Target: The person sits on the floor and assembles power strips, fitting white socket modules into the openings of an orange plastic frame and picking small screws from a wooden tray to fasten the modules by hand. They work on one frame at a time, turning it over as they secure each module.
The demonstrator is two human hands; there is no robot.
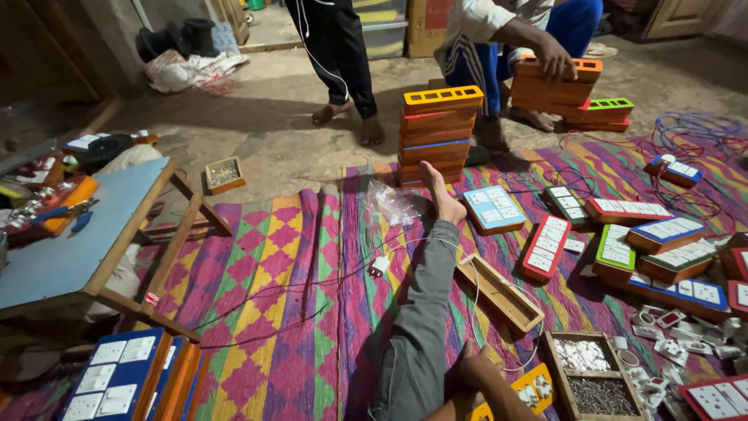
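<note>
While finished switch boards [615,248] lie across the mat [273,312], the right hand [477,368] grips a half-fitted yellow board [528,388], fingers hidden; the left hand is unseen.

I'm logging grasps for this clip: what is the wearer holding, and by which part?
Only one hand shows, at the bottom edge. It rests at the corner of a yellow switch box; a closed grip, and which hand it is, cannot be told.

A bare dusty floor [296,117] runs to the far wall, where a wooden door [686,15] shows at the right corner. A striped, checked mat [273,281] covers the near floor, and a low blue-topped table [70,242] with wooden legs stands at the mat's left edge. The light is dim and warm.
</note>
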